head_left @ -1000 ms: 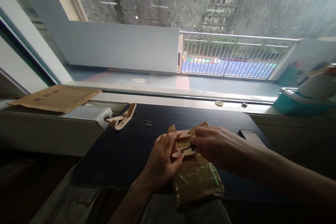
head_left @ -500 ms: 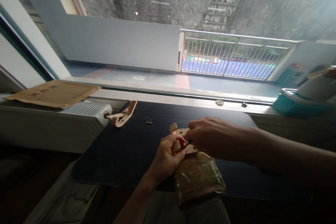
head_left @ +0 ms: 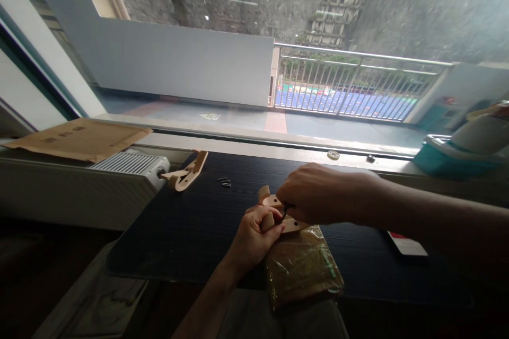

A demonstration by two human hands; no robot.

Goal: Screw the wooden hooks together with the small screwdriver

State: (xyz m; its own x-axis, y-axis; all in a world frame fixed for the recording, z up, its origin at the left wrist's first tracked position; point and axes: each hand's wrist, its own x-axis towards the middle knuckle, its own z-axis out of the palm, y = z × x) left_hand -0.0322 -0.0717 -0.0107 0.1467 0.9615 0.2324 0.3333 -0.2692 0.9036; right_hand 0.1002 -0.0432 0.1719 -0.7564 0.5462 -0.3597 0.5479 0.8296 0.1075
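Note:
My left hand (head_left: pixel 256 235) is closed around the near end of a pale wooden bracket (head_left: pixel 294 224), which has dark screw holes and curved upturned ends. My right hand (head_left: pixel 298 193) grips a thin dark tool (head_left: pixel 284 213) and points it down at the bracket beside my left fingertips. The tool's tip and exact kind are hidden by my fingers. Under the bracket's near side lies a packet in shiny yellowish clear wrapping (head_left: pixel 302 270). A second wooden bracket (head_left: pixel 189 174) rests near the table's far left corner, and several screws (head_left: pixel 225 182) lie to its right.
The dark table (head_left: pixel 178 233) stands against a window sill holding a tape roll (head_left: pixel 333 155) and a small dark object (head_left: pixel 370 158). A brown envelope (head_left: pixel 79 137) lies over the radiator (head_left: pixel 131 167). A red-and-white card or box (head_left: pixel 407 243) sits under my right forearm; a teal container (head_left: pixel 441 159) is at right.
My right hand has risen and shifted slightly left, its wrist turning with the tool now more upright. The red-and-white item has come into sight below the forearm. My left hand stays on the bracket.

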